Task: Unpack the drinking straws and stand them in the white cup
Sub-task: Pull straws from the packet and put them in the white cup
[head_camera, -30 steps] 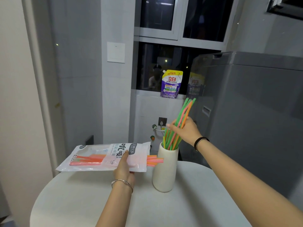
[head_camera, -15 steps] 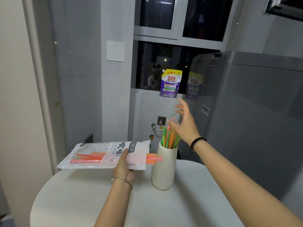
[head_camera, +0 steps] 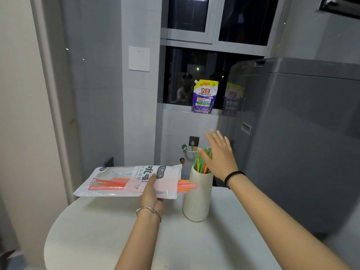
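Round and pale, the tabletop (head_camera: 109, 236) carries the tall white ribbed cup (head_camera: 196, 199), where green and orange plastic straws (head_camera: 201, 164) are stood. Splayed and empty, the right hand (head_camera: 218, 154) is held at their tips; a careless brush could tip the narrow cup. The printed plastic straw packet (head_camera: 126, 180) is gripped by the left hand (head_camera: 151, 193), and the pink straws (head_camera: 187, 187) protruding from its mouth could slide out if it is tilted.

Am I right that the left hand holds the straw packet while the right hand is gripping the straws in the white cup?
Not quite: the right hand is open, fingers spread over the straws in the white cup, gripping nothing. The left hand does hold the packet. The head view shows this.
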Demonstrator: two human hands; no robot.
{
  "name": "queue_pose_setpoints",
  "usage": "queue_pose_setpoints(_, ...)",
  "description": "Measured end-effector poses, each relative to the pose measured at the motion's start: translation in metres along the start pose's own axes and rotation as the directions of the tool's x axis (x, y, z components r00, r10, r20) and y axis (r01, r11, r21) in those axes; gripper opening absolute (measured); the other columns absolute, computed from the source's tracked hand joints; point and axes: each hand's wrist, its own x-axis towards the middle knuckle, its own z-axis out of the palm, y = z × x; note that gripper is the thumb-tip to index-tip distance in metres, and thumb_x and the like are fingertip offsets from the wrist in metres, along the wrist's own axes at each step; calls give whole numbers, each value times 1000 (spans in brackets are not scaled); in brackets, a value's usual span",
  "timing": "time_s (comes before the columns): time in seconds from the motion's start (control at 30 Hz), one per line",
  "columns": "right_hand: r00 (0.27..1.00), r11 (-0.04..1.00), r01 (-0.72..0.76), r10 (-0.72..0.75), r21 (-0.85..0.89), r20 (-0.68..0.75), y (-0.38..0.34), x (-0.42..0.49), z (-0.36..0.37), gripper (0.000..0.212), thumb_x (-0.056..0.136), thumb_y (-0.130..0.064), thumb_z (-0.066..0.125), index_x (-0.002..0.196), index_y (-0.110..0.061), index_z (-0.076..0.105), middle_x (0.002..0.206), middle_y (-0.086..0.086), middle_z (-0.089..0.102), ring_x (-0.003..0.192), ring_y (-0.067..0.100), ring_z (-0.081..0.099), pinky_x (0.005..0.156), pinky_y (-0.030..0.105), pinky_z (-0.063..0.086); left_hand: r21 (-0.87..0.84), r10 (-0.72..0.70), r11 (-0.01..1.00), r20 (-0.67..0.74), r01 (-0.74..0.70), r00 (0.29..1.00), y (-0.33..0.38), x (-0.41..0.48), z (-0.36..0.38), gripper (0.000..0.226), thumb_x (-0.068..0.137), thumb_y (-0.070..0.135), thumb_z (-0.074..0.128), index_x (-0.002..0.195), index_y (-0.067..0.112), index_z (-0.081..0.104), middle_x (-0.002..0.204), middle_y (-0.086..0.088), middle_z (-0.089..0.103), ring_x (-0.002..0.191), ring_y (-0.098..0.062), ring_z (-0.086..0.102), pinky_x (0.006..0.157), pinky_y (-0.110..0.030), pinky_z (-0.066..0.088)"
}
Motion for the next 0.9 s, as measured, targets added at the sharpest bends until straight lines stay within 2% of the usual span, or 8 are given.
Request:
queue_pose_setpoints(0.13, 956, 994, -88, 66, 63, 287, -1, -1, -2, 63, 95, -49, 35, 146, -13, 25, 156, 8, 25, 144, 26, 20, 116, 40, 19, 10, 0, 1000, -10, 0, 1000, 2, -2, 0, 45, 93, 11, 59, 137, 11, 51, 126, -6, 62, 77, -10, 61, 52, -23, 57)
queue_pose_setpoints(0.2, 946, 1000, -11, 2, 26, 324, -4, -2, -5, 60, 97, -48, 33, 147, -17, 26, 158, 5, 21, 145, 22, 17, 118, 38, 11, 15, 1, 1000, -1, -1, 1000, 2, -3, 0, 45, 93, 11, 59, 137, 10, 51, 134, -6, 60, 78, -11, 61, 58, -27, 57)
queue_pose_setpoints(0.3, 996, 973, 17, -37, 229, 84, -16, -13, -10, 48, 97, -38, 41, 141, -19, 38, 153, 2, 31, 142, 17, 25, 119, 33, 13, 14, 16, 1000, 1, -16, 1000, 2, -5, 1, 45, 93, 12, 59, 136, 11, 52, 134, -7, 60, 80, -11, 62, 63, -28, 57)
queue_pose_setpoints(0.4, 964, 765, 26, 150, 643, -218, -42, -44, 0, 21, 95, -23, 49, 113, -20, 59, 123, -1, 58, 123, 19, 49, 101, 18, 36, 34, 51, 998, -27, -50, 998, 4, -6, 1, 37, 89, 14, 65, 126, 13, 57, 123, -4, 64, 79, -9, 63, 59, -26, 56)
queue_pose_setpoints(0.5, 926, 492, -199, 377, 847, -2, -61, -76, 22, 7, 95, -27, 50, 95, -29, 56, 105, -6, 61, 108, 16, 56, 89, 21, 45, 88, 106, 991, -65, -100, 992, 6, -8, 1, 29, 84, 17, 71, 110, 18, 59, 109, 1, 67, 78, -8, 64, 62, -25, 51)
queue_pose_setpoints(0.57, 895, 369, -372, 385, 852, 224, -63, -90, 36, 12, 95, -32, 49, 90, -23, 55, 87, -5, 60, 85, 15, 57, 77, 26, 48, 119, 147, 984, -90, -136, 985, 6, -10, 0, 28, 82, 18, 73, 106, 19, 60, 104, 3, 67, 77, -7, 64, 68, -26, 51)
queue_pose_setpoints(0.77, 905, 301, -402, 272, 865, 326, -60, -99, 42, 6, 94, -16, 53, 90, -12, 55, 65, 7, 46, 51, 12, 34, 49, 18, 30, 151, 159, 978, -112, -142, 981, 7, -12, -6, 29, 82, 16, 73, 107, 17, 58, 108, 0, 66, 84, -16, 64, 80, -31, 50)
queue_pose_setpoints(0.9, 896, 261, -409, 298, 874, 330, -53, -97, 40, 10, 93, -12, 53, 91, -3, 56, 62, 6, 43, 49, 11, 35, 46, 15, 32, 143, 121, 984, -106, -105, 987, 13, -10, -10, 34, 83, 14, 72, 113, 16, 58, 112, -1, 65, 77, -10, 63, 63, -25, 51)
